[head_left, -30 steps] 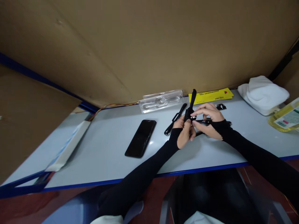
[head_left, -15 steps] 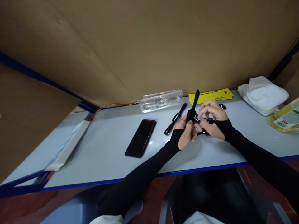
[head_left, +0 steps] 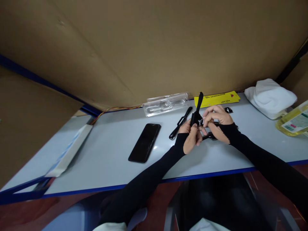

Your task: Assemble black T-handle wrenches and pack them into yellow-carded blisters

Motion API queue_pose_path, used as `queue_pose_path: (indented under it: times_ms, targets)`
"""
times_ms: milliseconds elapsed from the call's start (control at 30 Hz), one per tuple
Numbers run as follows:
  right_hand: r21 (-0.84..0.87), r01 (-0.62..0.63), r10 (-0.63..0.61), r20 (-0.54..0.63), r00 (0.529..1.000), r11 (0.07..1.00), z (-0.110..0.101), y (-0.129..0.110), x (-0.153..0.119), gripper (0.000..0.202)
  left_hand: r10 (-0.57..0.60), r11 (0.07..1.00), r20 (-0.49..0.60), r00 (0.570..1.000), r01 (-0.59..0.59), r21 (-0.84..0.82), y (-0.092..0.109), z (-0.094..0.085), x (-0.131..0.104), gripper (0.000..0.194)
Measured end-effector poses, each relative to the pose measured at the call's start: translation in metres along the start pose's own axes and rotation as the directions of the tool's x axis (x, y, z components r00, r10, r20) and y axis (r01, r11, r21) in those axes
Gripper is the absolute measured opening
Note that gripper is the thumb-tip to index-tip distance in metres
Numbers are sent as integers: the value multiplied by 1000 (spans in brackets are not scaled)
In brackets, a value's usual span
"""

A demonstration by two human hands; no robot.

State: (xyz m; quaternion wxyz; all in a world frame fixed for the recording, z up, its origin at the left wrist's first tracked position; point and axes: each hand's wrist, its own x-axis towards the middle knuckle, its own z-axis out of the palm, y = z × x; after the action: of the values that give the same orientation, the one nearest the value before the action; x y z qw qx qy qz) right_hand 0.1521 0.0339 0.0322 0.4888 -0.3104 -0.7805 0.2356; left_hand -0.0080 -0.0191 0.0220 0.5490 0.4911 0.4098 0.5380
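Observation:
A black two-handled tool point(head_left: 199, 102) is gripped by my left hand point(head_left: 191, 138), with one handle pointing up and away. My right hand point(head_left: 218, 120) is at the tool's middle, its fingertips bent together around a small shiny metal part point(head_left: 200, 122). Left of my left hand, a second black tool point(head_left: 181, 121) lies on the table. More black tool pieces point(head_left: 209, 136) lie beneath my right hand, partly covered by it. Beyond that hand sits a small black metal piece point(head_left: 228, 110).
A black phone point(head_left: 144, 143) lies on the grey table point(head_left: 108, 154). Clear plastic packaging point(head_left: 166, 104) and yellow printed cards point(head_left: 216, 99) are at the back. To the right are a white cloth bundle point(head_left: 270, 98) and a yellow liquid bottle point(head_left: 295, 122). A white box point(head_left: 72, 149) is left.
The held tool has tilted and shifted slightly left. My right hand has moved a little left and down, showing more of the small black piece behind it.

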Motion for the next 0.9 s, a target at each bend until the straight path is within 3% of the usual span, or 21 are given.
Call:
queue_pose_path:
  times_ms: [67,133,300,433,533,700,767,800,900]
  targets:
    - [64,-57,58,-15,998,996,1,2,0,17,-2,1000,-14,1000,2,8,0,0,0,44]
    - [103,-88,88,1,996,991,1,2,0,23,-8,1000,-36,999,9,30,0,0,0,42]
    - [181,-52,37,88,995,982,0,-1,1,21,13,998,-47,999,-11,58,-1,0,-1,42]
    - [161,-78,69,63,996,984,1,0,0,34,14,996,-49,999,-9,91,-3,0,-1,43]
    - [148,-77,70,51,996,986,3,2,-1,11,16,997,-76,997,-10,82,-4,0,0,40]
    - [168,-142,141,17,990,976,3,-7,-1,19,26,994,-90,996,-16,106,-5,-2,1,35]
    - [276,-292,295,32,955,916,7,-14,-2,38,46,985,-104,993,-28,172,-6,-2,-1,38]
    - [350,-404,405,74,911,845,11,-17,-1,42,65,972,-113,991,-38,231,-7,-2,-2,39]
    - [514,-674,658,252,709,530,27,-16,-1,40,193,840,-132,972,-95,534,-10,2,-6,44]
